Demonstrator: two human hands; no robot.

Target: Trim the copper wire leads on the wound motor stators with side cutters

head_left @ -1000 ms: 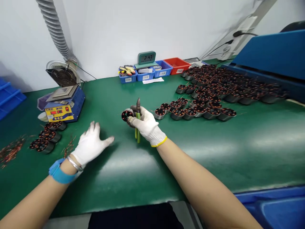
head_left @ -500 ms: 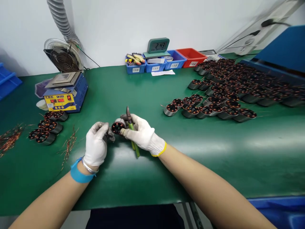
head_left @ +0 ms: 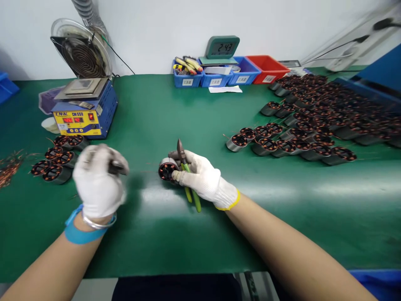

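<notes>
My right hand, in a white glove, is closed around a small motor stator with copper windings. The same hand also holds green-handled cutting pliers, jaws pointing up and handles hanging below the palm. Thin wires stick out from the stator's left side. My left hand, gloved too, is apart from the stator on the left and blurred by motion. Its grey-tipped fingers are curled together; what they hold, if anything, I cannot make out. It is nearest to a small group of stators on the green table.
Many stators stand in rows on the right. Copper wire scraps lie at the far left. A blue-and-yellow heating unit stands at back left. Tool boxes, a red bin and a clock line the wall.
My left hand has moved left and up, away from the stator, and now covers the nearer wire scraps. My right hand keeps the stator and pliers. The view has shifted slightly.
</notes>
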